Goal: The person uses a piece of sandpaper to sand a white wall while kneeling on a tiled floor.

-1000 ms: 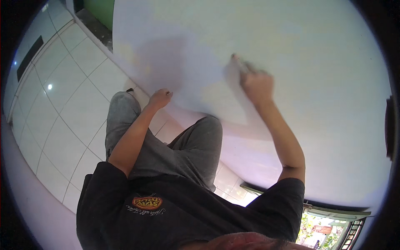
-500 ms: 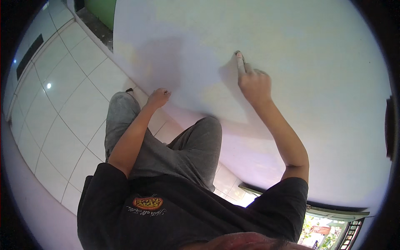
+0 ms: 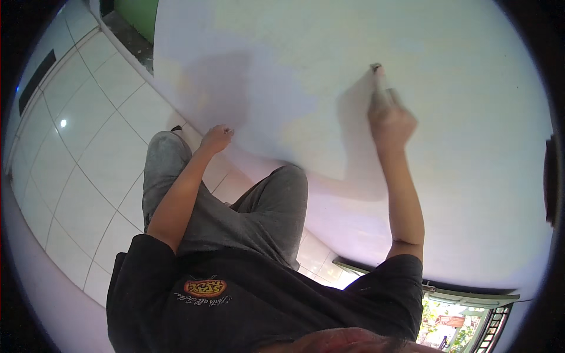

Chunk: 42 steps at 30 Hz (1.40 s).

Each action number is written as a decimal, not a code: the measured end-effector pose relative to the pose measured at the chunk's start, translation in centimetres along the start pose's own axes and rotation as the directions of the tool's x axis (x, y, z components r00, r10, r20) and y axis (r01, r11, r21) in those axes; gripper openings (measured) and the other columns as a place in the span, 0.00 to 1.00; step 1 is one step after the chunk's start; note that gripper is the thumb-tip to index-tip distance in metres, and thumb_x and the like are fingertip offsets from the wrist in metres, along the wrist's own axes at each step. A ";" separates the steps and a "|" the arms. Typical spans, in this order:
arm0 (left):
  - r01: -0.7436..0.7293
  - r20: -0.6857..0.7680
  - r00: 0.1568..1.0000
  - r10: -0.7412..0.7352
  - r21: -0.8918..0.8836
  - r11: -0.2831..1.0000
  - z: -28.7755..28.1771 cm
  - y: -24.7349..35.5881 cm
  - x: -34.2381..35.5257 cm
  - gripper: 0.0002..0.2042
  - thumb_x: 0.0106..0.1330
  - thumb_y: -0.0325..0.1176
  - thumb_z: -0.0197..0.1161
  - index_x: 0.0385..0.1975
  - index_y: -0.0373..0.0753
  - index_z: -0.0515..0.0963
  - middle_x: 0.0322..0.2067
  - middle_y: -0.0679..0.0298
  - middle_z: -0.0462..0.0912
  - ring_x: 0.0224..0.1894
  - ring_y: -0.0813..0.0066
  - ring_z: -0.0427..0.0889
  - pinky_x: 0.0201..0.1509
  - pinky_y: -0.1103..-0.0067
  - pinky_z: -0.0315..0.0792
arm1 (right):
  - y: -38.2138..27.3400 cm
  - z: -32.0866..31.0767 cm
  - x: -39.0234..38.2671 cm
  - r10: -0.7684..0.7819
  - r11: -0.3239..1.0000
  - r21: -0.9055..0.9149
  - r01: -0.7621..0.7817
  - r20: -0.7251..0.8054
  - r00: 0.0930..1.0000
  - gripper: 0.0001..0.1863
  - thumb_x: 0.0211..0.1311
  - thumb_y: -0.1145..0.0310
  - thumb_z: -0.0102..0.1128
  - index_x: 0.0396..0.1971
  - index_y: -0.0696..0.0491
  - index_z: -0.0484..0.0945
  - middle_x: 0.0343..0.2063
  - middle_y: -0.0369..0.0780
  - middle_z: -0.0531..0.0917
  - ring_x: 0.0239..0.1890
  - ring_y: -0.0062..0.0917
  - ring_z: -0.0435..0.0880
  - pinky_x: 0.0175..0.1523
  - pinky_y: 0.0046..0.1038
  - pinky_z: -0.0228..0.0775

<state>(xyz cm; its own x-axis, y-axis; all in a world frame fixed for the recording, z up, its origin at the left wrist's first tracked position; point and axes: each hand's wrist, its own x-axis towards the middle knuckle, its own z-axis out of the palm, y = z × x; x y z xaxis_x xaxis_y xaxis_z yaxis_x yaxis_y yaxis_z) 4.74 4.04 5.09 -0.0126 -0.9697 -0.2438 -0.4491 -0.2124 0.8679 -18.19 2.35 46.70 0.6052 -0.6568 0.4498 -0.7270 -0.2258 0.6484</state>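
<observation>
My right hand (image 3: 393,115) is raised against the pale wall (image 3: 447,88), blurred, with its fingers whitened by dust. It is closed round a small object, dark at the fingertips, that I cannot make out, and casts a shadow to the left. The wall shows lilac and yellowish patches. My left hand (image 3: 216,138) is curled closed beside the lower part of the wall, above my grey-trousered legs (image 3: 268,209); something small shows in its fingers, too small to name.
A white tiled floor (image 3: 88,182) runs along the left, with a dark slot at its far edge. A green panel (image 3: 135,23) and a dusty ledge are at the top left. A bright window opening (image 3: 447,323) with dark bars is at the lower right; a dark object (image 3: 550,179) sits at the far right.
My right hand has moved right and slightly up along the wall, its shadow moving with it. My left hand has shifted only slightly left along with the rest of the view.
</observation>
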 end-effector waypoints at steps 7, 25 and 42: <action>0.027 0.134 0.991 -0.018 -0.067 0.997 0.9 0.9 0.5 0.19 0.69 0.48 0.55 0.38 0.36 0.82 0.33 0.57 0.86 0.40 0.57 0.84 0.49 0.63 0.75 | -2.4 5.6 -4.5 -0.364 0.929 0.054 0.365 -0.041 0.931 0.34 0.52 0.73 0.58 0.65 0.49 0.73 0.32 0.36 0.86 0.15 0.25 0.77 0.19 0.25 0.71; -0.012 0.028 0.999 0.017 -0.155 0.988 -0.2 -1.0 0.2 0.19 0.70 0.47 0.55 0.36 0.36 0.81 0.30 0.57 0.86 0.38 0.59 0.85 0.47 0.65 0.75 | -3.9 4.1 -2.7 -0.144 0.986 0.063 0.152 -0.111 0.983 0.32 0.54 0.71 0.59 0.64 0.46 0.74 0.30 0.35 0.85 0.14 0.22 0.76 0.20 0.26 0.72; 0.019 0.037 0.999 -0.013 -0.173 0.985 0.3 0.2 0.3 0.19 0.69 0.48 0.55 0.37 0.36 0.82 0.31 0.57 0.87 0.39 0.59 0.86 0.46 0.65 0.76 | -5.0 6.8 -4.2 -0.045 0.994 0.090 0.064 -0.192 0.980 0.32 0.51 0.73 0.61 0.62 0.44 0.77 0.42 0.36 0.88 0.14 0.25 0.77 0.19 0.27 0.70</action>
<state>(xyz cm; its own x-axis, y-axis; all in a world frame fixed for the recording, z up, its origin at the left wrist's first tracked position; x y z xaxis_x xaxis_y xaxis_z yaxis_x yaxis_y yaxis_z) 4.35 3.76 5.07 -0.0398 -0.9619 -0.2705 -0.2882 -0.2481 0.9249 -19.26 1.32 37.39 0.6885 -0.4959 0.5291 -0.7132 -0.3308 0.6180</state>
